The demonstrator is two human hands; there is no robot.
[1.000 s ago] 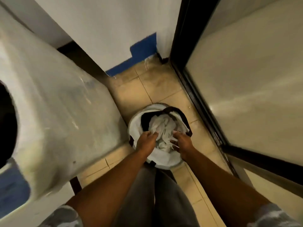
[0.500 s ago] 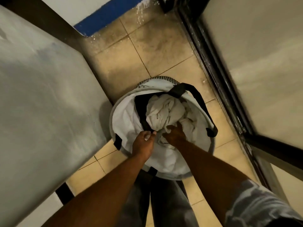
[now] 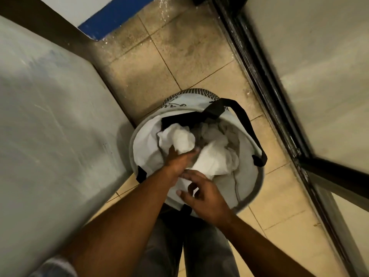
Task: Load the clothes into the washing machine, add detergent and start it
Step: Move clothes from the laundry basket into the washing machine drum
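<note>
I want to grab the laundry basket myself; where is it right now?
The laundry basket stands on the tiled floor, centre of the head view, beside the washing machine, with both hands over it.

Grey trousers (image 3: 191, 248), pale patterned short sleeve (image 3: 56, 266)

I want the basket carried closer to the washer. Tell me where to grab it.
Take the basket by its black strap handle, reaching down from above. The handle arches over the far rim and stands clear of the white clothes.
</note>
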